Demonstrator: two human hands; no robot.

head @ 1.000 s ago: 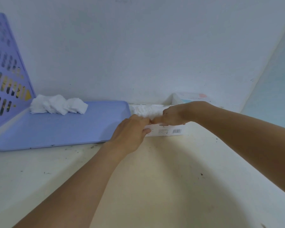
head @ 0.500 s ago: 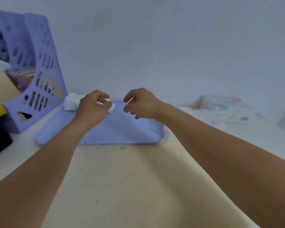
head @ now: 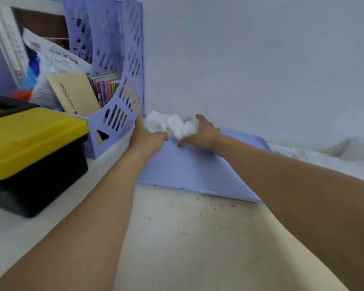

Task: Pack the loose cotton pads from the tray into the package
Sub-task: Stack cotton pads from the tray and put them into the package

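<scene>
A pile of loose white cotton pads lies at the far left corner of the flat lilac tray, against the wall. My left hand is at the left side of the pile and my right hand at its right side. Both hands are cupped around the pads with fingers spread, touching them. The package is a blurred white shape at the right, past the tray's far right corner.
A lilac perforated file holder full of books and papers stands just left of the pads. A black box with a yellow lid sits at the left. The wall runs close behind the tray.
Both hands have left the package at the right and travelled left across the tray to the pad pile. The view has swung left with them.
</scene>
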